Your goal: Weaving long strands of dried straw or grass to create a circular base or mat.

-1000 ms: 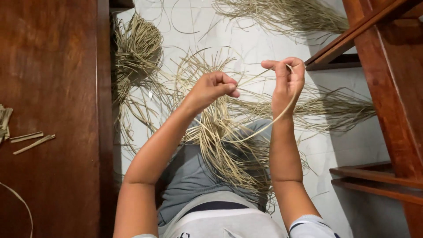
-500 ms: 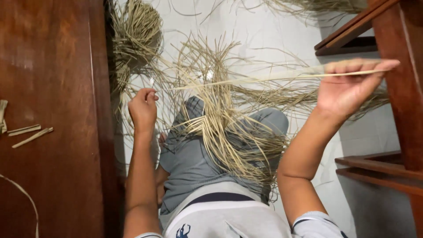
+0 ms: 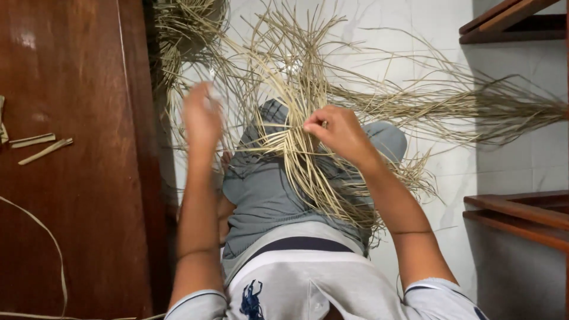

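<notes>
A tangle of pale dried straw strips (image 3: 296, 148) lies across the person's lap, over the grey shorts (image 3: 267, 201), with loose ends fanning out onto the white tiled floor (image 3: 379, 53). The right hand (image 3: 339, 133) rests on the middle of the tangle, fingers curled and pinched together on a few strips. The left hand (image 3: 203, 115) is raised just left of the strips and blurred; whether it is spread or gripping anything cannot be told. A dark wooden surface (image 3: 77, 178) at left carries a few short cut straw pieces (image 3: 38, 145).
</notes>
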